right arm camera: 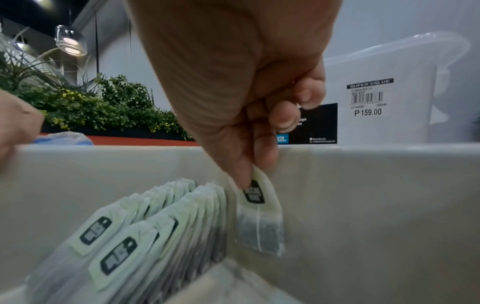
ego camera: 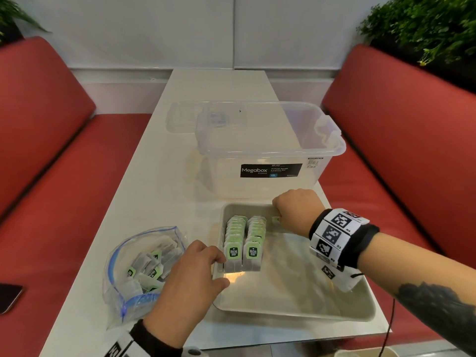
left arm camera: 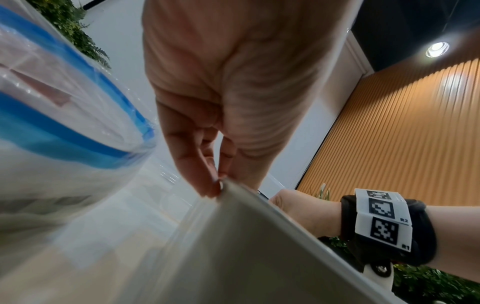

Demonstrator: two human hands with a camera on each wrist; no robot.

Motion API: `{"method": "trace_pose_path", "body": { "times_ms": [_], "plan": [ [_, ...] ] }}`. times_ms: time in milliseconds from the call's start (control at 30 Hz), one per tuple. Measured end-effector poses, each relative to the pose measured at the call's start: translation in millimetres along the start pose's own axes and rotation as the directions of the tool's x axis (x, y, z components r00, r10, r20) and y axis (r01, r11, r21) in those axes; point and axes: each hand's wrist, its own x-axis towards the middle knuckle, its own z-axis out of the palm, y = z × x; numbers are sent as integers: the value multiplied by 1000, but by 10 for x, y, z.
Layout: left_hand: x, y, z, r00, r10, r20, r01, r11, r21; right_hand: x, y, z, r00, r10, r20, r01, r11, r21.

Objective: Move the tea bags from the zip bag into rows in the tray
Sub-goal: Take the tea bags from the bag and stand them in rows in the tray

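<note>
A grey tray [ego camera: 296, 315] lies on the white table, with two rows of green-tagged tea bags [ego camera: 243, 243] standing along its left side. My right hand [ego camera: 279, 218] pinches one tea bag [right arm camera: 259, 218] by its tag and holds it upright at the tray's far wall [right arm camera: 363, 185], just right of the two rows [right arm camera: 155, 226]. My left hand [ego camera: 222, 269] grips the tray's left rim [left arm camera: 246, 236], fingers over the edge. The open zip bag [ego camera: 144, 266] with several loose tea bags lies left of the tray.
A clear Megabox storage box [ego camera: 268, 150] stands right behind the tray, its lid [ego camera: 180, 117] lying further back. Red bench seats [ego camera: 51, 202] flank the narrow table. A dark phone [ego camera: 9, 297] lies on the left seat. The tray's right half holds no tea bags.
</note>
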Motion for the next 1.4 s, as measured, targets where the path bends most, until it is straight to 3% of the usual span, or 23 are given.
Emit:
{"method": "trace_pose_path", "body": {
  "times_ms": [333,933,1200,1400],
  "plan": [
    [0,-1,-9,1000,-6,18,6,1000,5,44,-60,112,997,75,19,-75,996,36],
    [2,1,-15,1000,-13,19,12,1000,8,23,-131,49,992,41,117,-29,995,-100],
    [3,-5,-20,1000,-12,24,11,1000,9,64,-59,-2,997,76,5,-75,997,-21],
    [-1,-1,-23,1000,-11,26,11,1000,1,219,34,25,991,14,134,-6,998,-61]
  ]
}}
